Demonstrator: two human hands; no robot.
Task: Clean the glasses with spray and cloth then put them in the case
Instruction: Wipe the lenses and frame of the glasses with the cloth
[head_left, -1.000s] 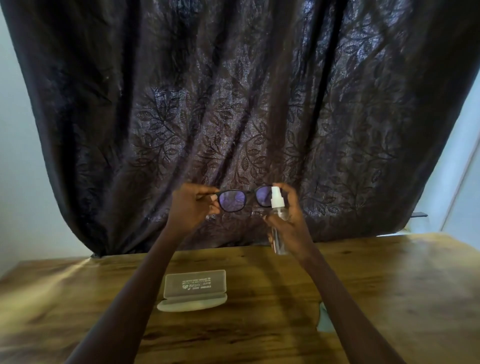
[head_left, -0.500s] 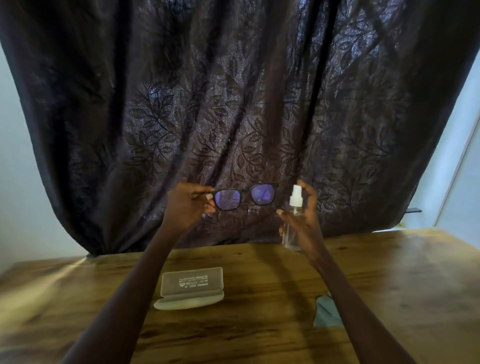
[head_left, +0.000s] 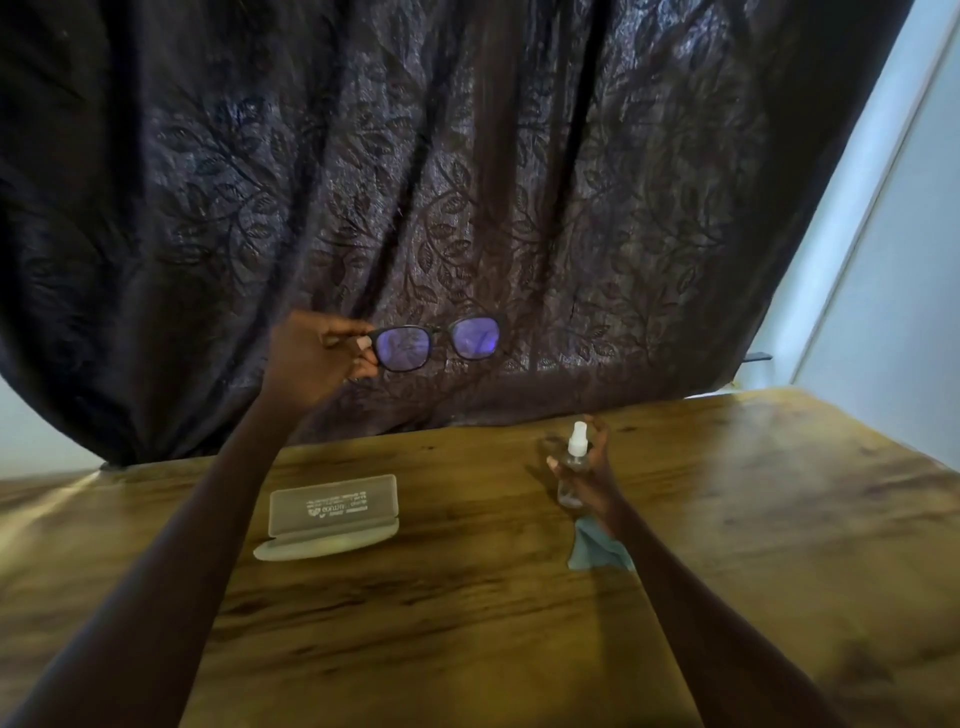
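Black-framed glasses (head_left: 437, 344) with purple-tinted lenses hang in the air in front of the curtain, pinched at their left end by my left hand (head_left: 318, 358). Lower and to the right, my right hand (head_left: 589, 470) is wrapped around a small clear spray bottle (head_left: 573, 470) with a white nozzle, upright and low over the wooden table (head_left: 467, 623). A teal cloth (head_left: 595, 548) lies on the table just behind that wrist, partly hidden by the forearm. The pale glasses case (head_left: 332, 517) lies open on the table under my left arm, its lid standing up.
A dark leaf-patterned curtain (head_left: 415, 182) hangs behind the table's far edge. A pale wall and door frame (head_left: 872, 234) stand at the right.
My right hand has carried the spray bottle down and to the right, away from the glasses, to just above the table. The glasses stay held up in my left hand.
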